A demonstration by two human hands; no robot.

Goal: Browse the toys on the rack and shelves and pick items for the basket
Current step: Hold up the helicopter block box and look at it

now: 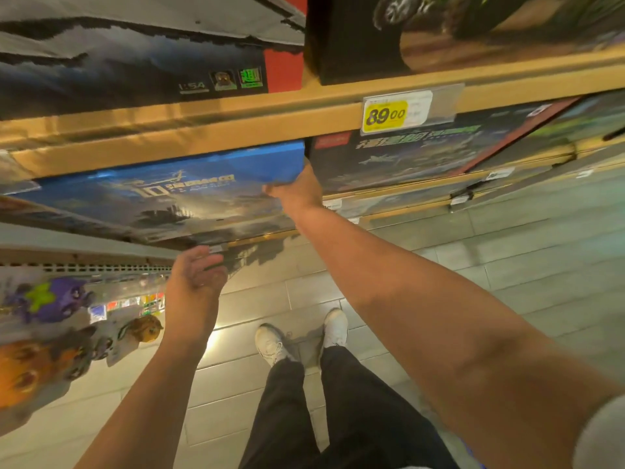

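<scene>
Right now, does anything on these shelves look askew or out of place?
The blue box sits tilted, leaning out past the shelf edge while the right hand grips its corner and the left hand waits below it.

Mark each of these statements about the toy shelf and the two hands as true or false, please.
1. The right hand grips the right edge of the blue box. True.
2. The left hand holds a plush toy. False: it is open under the lower corner of the blue box and holds nothing.
3. The yellow price tag on the shelf edge reads 89.00. True.
4. The blue box already lies in a basket. False: it is at the shelf, and no basket is in view.
5. The person wears white shoes and stands on a tiled floor. True.
</scene>
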